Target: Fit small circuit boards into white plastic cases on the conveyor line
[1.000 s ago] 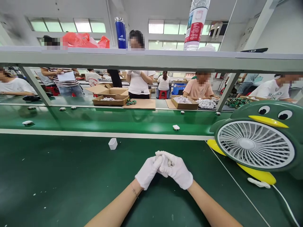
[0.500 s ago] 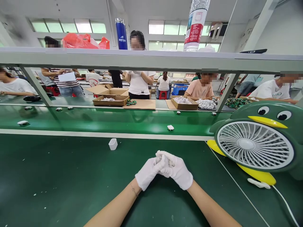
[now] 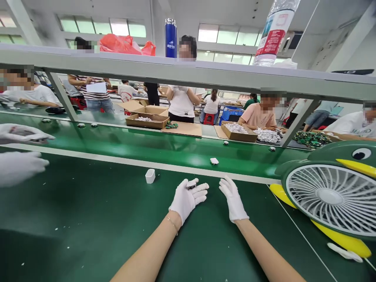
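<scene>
Both my hands wear white gloves and rest over the dark green table [image 3: 88,219]. My left hand [image 3: 188,197] holds a small white part with a dark face [image 3: 191,184] between thumb and fingers. My right hand [image 3: 233,197] lies flat and empty to its right, fingers stretched toward the conveyor belt [image 3: 132,145]. A small white square cup-like part [image 3: 150,176] stands on the table to the front left of my left hand. One more small white part [image 3: 214,161] lies on the belt just beyond my hands.
A green and yellow duck-shaped fan [image 3: 331,196] stands at the right. Another person's gloved hands [image 3: 17,152] reach in at the left edge. A shelf [image 3: 188,74] spans overhead with bottles and red bags. Across the belt, several workers sit by cardboard boxes [image 3: 147,119].
My clasped hands have come apart and moved forward; the left keeps the small part, the right has opened flat. The view shifted, and another person's gloved hands appeared at left.
</scene>
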A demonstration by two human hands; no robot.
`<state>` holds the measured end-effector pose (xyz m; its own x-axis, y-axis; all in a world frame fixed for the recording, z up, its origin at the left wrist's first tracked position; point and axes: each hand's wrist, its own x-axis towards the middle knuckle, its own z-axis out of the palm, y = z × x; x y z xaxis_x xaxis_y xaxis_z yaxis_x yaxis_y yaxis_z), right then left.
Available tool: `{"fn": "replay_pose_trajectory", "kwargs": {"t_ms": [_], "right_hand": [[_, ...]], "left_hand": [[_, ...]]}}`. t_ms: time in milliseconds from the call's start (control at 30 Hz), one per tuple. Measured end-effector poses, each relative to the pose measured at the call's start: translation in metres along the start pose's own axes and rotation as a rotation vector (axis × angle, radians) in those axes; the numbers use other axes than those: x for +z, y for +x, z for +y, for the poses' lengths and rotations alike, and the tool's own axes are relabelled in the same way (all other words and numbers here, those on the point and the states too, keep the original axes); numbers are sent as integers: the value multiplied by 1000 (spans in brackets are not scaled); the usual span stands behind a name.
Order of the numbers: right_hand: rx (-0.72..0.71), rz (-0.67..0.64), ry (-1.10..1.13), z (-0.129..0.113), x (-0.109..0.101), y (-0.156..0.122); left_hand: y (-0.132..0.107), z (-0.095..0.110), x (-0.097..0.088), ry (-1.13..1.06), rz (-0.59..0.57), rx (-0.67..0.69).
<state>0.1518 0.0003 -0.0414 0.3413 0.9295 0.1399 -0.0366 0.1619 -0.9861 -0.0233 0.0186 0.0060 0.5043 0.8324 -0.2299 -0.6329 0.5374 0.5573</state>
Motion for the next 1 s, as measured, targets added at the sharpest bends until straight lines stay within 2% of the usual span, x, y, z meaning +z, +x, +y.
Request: {"fn": "replay_pose_trajectory", "kwargs": {"t_ms": [100, 200, 333, 467, 567, 667, 800, 933, 1000], "right_hand": [[-69, 5, -214, 13, 7, 28], [-148, 40, -539, 23, 21, 65], [-168, 61, -654, 32, 43, 116], [-163, 18, -692, 36, 62, 146], [-149, -31, -657, 35, 71, 155], [-110, -77, -558, 31, 74, 158], [-76, -94, -375, 27, 76, 156], [-70, -73, -170, 16, 72, 141], [-63, -142, -62, 4, 68, 125]], "left_hand": [[4, 9, -5, -66, 37, -10], [10, 12, -10, -74, -2, 11], [18, 7, -16, -14, 47, 14], [23, 1, -18, 60, 61, 39], [21, -1, -16, 131, 63, 77], [16, -1, -14, 106, 44, 149], [11, 2, -11, 50, 76, 136], [12, 4, -8, 53, 130, 99], [14, 4, -8, 59, 108, 95]]}}
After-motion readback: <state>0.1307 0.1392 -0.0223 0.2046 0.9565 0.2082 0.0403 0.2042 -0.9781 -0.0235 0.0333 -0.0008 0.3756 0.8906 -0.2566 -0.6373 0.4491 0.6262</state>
